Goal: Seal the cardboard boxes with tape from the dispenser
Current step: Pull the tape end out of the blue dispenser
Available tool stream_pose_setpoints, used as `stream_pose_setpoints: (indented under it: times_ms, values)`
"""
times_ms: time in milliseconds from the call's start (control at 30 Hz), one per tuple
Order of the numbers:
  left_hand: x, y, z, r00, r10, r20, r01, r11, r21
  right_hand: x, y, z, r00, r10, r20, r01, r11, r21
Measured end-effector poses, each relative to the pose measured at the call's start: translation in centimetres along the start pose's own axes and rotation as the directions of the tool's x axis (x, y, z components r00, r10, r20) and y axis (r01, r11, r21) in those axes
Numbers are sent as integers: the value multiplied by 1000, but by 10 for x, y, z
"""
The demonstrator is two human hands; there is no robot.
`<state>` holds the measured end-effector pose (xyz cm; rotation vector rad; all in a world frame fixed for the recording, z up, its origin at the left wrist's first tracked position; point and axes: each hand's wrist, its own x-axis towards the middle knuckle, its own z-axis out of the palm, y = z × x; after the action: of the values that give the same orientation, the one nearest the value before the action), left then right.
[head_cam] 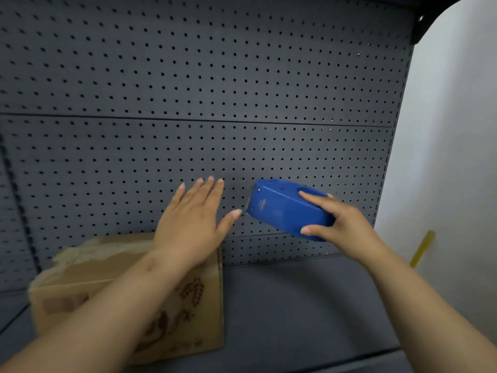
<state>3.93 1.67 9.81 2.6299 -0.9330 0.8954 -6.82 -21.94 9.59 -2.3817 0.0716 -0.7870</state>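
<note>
A brown cardboard box (193, 313) with dark printed figures on its front stands on the dark shelf at lower left; its top shows pale tape residue. My left hand (193, 224) hovers flat above the box's far right corner, fingers spread, holding nothing. My right hand (341, 224) grips a blue tape dispenser (279, 208) in the air to the right of the box, its cutting end pointing left toward my left thumb. My left forearm hides much of the box's top and front.
A dark grey pegboard (215, 90) forms the back wall behind both hands. The grey shelf surface (309, 305) extends right of the box. A white wall (451, 157) lies on the right, with a yellow strip (422, 249) beside the shelf edge.
</note>
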Motion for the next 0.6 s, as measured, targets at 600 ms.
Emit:
stream_pose_setpoints:
  times_ms: [600]
  values:
    - [8,-80,-66,988,28,-152,-73,952,-297,49,-114,4,936,-350,26,331,906,263]
